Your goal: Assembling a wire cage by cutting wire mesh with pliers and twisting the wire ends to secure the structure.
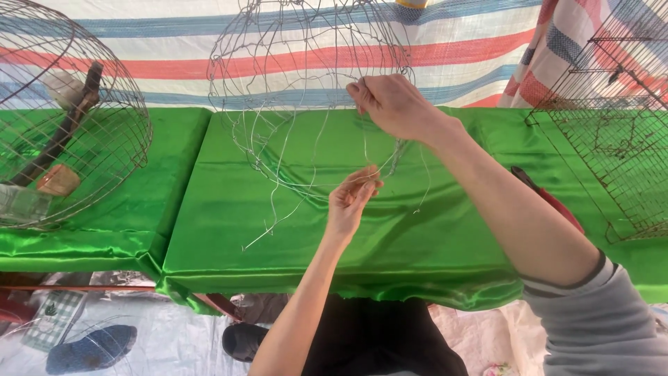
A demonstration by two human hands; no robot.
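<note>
Wire frame (306,76) pinched by both hands (362,188), cages (69,118) w/ green cloth (229,230) around.

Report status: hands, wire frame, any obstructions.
Left hand pinching loose wire strand. Right hand gripping unfinished wire frame higher up. Finished cage left, clear of work.

wire frame (306,90) on table (229,209), round cage (62,118) left, mesh cage (612,132) right

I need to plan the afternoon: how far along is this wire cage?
Done: the upper dome of the wire frame is woven and holds its shape. In hand: the right hand pinches a strand at the rim, and the left hand holds a loose wire. Left: the lower part, where strands hang unwoven over the green cloth.
</note>
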